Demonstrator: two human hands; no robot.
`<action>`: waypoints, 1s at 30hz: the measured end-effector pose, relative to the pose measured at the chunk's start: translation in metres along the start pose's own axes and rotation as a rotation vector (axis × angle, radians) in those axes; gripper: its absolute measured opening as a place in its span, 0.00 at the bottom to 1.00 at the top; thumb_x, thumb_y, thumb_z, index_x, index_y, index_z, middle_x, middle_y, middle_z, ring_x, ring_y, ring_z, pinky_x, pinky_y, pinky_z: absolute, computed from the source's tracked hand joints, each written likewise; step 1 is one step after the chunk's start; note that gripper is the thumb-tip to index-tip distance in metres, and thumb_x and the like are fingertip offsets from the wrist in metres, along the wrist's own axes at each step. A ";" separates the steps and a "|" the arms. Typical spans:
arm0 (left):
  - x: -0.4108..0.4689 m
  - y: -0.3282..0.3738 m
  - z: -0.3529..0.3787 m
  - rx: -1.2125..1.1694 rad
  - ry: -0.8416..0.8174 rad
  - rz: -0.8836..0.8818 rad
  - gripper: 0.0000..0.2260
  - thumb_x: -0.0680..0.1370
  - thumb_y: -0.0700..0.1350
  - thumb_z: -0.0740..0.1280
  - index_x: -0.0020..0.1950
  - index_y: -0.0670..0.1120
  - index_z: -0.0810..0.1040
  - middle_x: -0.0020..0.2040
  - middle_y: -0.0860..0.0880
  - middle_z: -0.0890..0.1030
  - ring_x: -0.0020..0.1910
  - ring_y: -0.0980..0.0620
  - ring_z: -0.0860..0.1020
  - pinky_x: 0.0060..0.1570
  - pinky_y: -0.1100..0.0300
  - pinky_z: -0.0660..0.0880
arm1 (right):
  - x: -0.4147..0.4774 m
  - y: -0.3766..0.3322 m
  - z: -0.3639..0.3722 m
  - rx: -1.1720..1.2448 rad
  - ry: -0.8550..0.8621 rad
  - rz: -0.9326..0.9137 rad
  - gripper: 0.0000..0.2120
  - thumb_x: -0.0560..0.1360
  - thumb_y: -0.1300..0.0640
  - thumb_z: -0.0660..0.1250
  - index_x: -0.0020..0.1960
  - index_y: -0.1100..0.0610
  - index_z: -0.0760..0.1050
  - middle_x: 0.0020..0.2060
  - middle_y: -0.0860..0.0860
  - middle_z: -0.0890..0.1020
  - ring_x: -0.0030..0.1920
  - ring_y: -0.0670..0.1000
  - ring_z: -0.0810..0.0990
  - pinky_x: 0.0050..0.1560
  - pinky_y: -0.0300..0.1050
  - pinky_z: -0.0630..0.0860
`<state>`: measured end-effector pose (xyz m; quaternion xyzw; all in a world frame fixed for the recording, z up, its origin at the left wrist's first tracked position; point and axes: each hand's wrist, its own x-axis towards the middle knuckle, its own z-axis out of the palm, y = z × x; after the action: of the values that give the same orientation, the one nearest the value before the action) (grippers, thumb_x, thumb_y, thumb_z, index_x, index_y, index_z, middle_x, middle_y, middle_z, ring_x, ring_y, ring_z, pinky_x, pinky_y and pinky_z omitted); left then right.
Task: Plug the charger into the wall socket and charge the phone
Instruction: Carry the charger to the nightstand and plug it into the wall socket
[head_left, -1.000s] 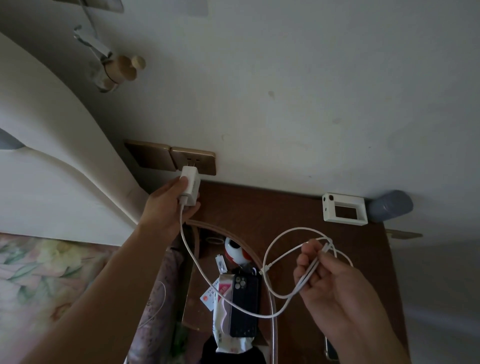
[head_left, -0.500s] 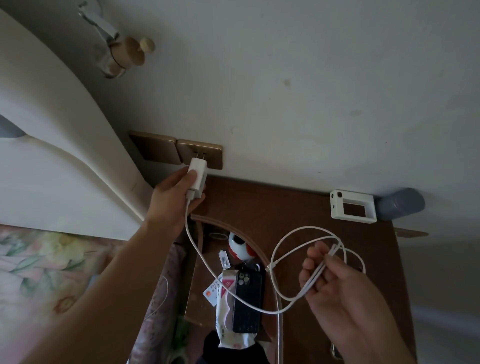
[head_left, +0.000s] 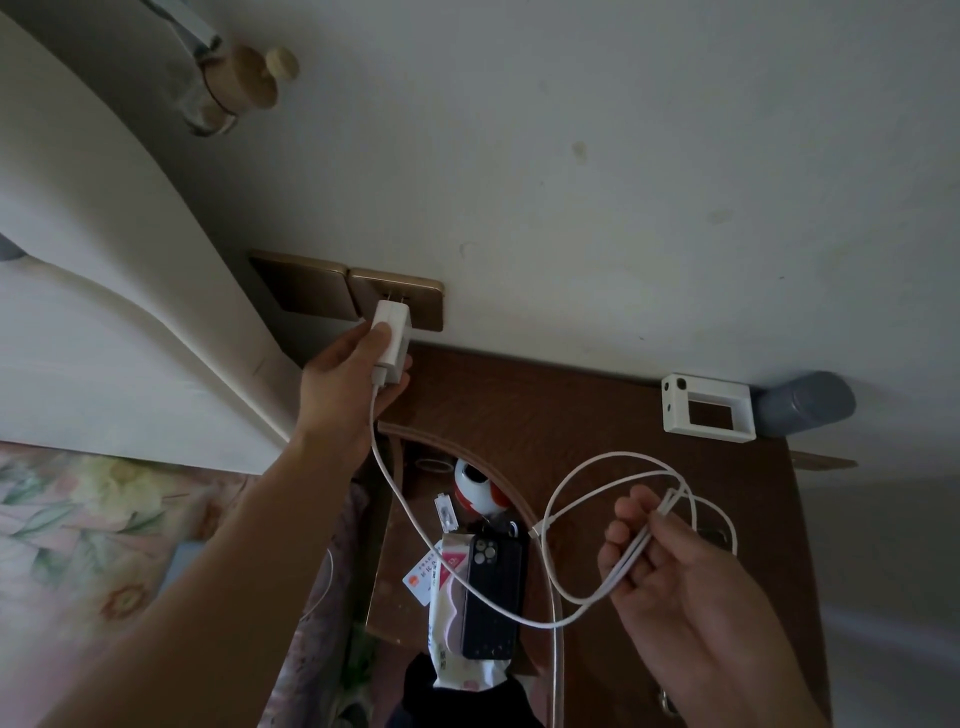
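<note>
My left hand (head_left: 345, 379) grips a white charger block (head_left: 390, 339) and holds it against the bronze wall socket (head_left: 423, 304), prongs at the slots; whether they are fully in I cannot tell. A white cable (head_left: 400, 499) runs down from the charger and loops across to my right hand (head_left: 660, 566), which pinches several bunched strands of it. The cable's free plug end (head_left: 536, 531) dangles beside the loop. A black phone (head_left: 491, 597) lies camera side up on a lower shelf, resting on a pack of wipes (head_left: 451, 613).
A brown wooden nightstand (head_left: 571, 415) stands against the wall. On it sit a white frame (head_left: 707, 408) and a grey cylinder (head_left: 802, 402). A red-and-white ball (head_left: 475, 491) lies on the shelf. A bronze switch plate (head_left: 301, 286) adjoins the socket. The bed headboard (head_left: 104, 291) is at left.
My left hand has brought the charger's prongs up to the socket slots. The right hand keeps the same hold on the looped cable.
</note>
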<state>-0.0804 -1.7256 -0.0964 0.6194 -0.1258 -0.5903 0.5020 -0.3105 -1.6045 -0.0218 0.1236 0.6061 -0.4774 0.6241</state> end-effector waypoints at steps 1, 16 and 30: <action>0.000 0.000 0.001 -0.008 -0.001 -0.004 0.18 0.76 0.47 0.69 0.65 0.49 0.75 0.60 0.42 0.77 0.54 0.46 0.82 0.48 0.56 0.81 | 0.001 0.000 0.000 -0.004 0.000 -0.001 0.10 0.77 0.59 0.61 0.54 0.57 0.80 0.31 0.51 0.85 0.41 0.50 0.80 0.41 0.47 0.72; 0.008 0.009 0.011 0.038 0.035 -0.027 0.10 0.75 0.48 0.70 0.55 0.51 0.75 0.61 0.41 0.77 0.55 0.45 0.81 0.47 0.54 0.81 | 0.004 0.001 0.004 -0.028 -0.010 0.005 0.10 0.77 0.59 0.61 0.53 0.57 0.80 0.31 0.51 0.85 0.40 0.50 0.80 0.42 0.47 0.72; 0.014 0.011 0.019 0.094 0.076 -0.015 0.20 0.75 0.50 0.70 0.65 0.49 0.71 0.63 0.42 0.76 0.55 0.45 0.81 0.48 0.53 0.81 | -0.001 -0.002 -0.002 0.025 -0.031 -0.016 0.10 0.77 0.60 0.61 0.54 0.58 0.79 0.32 0.52 0.85 0.39 0.50 0.80 0.42 0.47 0.73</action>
<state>-0.0877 -1.7503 -0.0924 0.6652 -0.1299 -0.5635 0.4724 -0.3132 -1.6043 -0.0207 0.1190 0.5915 -0.4918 0.6278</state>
